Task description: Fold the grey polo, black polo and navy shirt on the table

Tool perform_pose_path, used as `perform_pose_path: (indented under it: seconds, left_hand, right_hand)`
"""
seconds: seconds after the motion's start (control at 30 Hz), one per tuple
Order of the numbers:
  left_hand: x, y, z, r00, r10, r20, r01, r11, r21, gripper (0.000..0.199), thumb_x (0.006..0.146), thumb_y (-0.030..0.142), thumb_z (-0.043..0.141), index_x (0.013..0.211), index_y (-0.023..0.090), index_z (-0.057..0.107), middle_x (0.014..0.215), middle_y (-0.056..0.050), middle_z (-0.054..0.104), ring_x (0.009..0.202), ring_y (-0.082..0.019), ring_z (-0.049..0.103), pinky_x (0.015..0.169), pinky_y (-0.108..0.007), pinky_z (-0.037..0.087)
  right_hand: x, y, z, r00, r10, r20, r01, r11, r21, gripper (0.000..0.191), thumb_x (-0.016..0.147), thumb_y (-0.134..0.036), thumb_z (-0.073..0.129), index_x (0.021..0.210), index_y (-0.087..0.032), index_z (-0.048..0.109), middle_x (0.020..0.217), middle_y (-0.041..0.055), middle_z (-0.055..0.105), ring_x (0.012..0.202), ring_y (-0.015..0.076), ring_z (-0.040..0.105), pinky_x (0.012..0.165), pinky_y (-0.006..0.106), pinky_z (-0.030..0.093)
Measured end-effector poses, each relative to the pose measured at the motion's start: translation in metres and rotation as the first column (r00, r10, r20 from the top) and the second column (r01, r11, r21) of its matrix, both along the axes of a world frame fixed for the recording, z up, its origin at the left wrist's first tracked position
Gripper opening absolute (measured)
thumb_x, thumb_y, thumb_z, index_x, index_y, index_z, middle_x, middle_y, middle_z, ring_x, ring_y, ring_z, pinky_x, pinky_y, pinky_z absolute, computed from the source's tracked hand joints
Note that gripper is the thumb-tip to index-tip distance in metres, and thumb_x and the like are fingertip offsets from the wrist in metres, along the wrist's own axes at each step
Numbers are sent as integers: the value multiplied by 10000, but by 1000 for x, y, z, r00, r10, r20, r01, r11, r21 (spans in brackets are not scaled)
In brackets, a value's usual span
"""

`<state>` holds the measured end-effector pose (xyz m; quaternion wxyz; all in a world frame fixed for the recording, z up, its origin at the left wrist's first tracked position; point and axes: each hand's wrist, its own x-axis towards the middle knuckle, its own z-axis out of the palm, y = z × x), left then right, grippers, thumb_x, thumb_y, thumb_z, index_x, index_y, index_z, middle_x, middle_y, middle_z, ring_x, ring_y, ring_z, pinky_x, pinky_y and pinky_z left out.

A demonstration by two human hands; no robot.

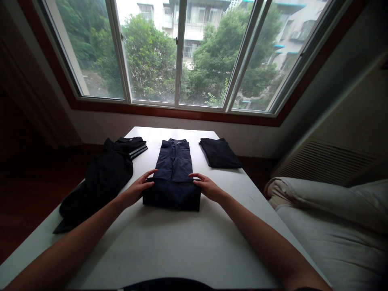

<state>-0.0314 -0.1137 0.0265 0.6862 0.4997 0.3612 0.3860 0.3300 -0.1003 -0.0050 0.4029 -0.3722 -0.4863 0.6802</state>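
A navy collared shirt [173, 161] lies lengthwise on the white table, its collar toward the window and its sides folded in. The near end is doubled over into a darker flap. My left hand [140, 187] grips the left edge of this flap, thumb and forefinger around the fold. On the opposite edge, my right hand [209, 187] holds the flap the same way. Parts of the fingertips are hidden by the cloth.
Left on the white table [145, 250] lies a loose heap of black clothing [103, 178] with pale stripes. A folded black garment [220, 153] rests at the right. Beyond the table is a window [178, 52]; a light sofa [330, 218] stands to the right.
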Motion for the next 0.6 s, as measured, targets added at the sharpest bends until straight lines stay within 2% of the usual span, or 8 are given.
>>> perform_pose_path:
  seconds: [0.13,0.27,0.4,0.5,0.6]
  left_hand:
    - [-1,0,-3,996,1,-90,-2,1000,-10,772,821,442,853,1500,234,550,1093,-71,716,904,-201,678,760,-273,493]
    - [-5,8,-14,976,30,-215,-35,999,-20,709,801,490,835,1412,214,603,993,-41,705,837,-183,656,696,-256,471]
    - [-13,17,-18,949,100,-301,-132,987,-87,524,781,560,807,1132,187,694,843,-7,673,728,-163,614,648,-254,473]
    - [-18,19,-16,959,48,-280,-90,986,-142,495,785,586,796,1049,178,701,826,-15,681,744,-172,632,711,-290,522]
    - [-22,19,-14,958,-26,-285,-24,985,-172,529,771,620,800,1051,181,706,813,-19,686,738,-186,652,713,-310,540]
  right_hand:
    - [1,2,-3,992,-43,119,48,998,-33,498,774,-430,860,1185,-216,678,743,-44,636,624,103,561,566,203,437]
    - [7,7,-6,965,-59,254,89,990,-110,422,800,-443,838,1098,-216,646,749,-38,651,602,114,618,562,224,521]
    - [20,15,-5,928,-37,370,94,986,-138,393,857,-537,792,907,-196,602,682,-6,665,552,147,670,495,234,553]
    - [30,18,-3,901,86,424,7,977,-213,528,889,-690,703,818,-176,609,659,59,703,549,177,702,457,228,547]
    - [37,16,0,855,286,434,-175,945,-278,666,873,-803,632,760,-146,644,708,131,748,571,191,721,464,227,548]
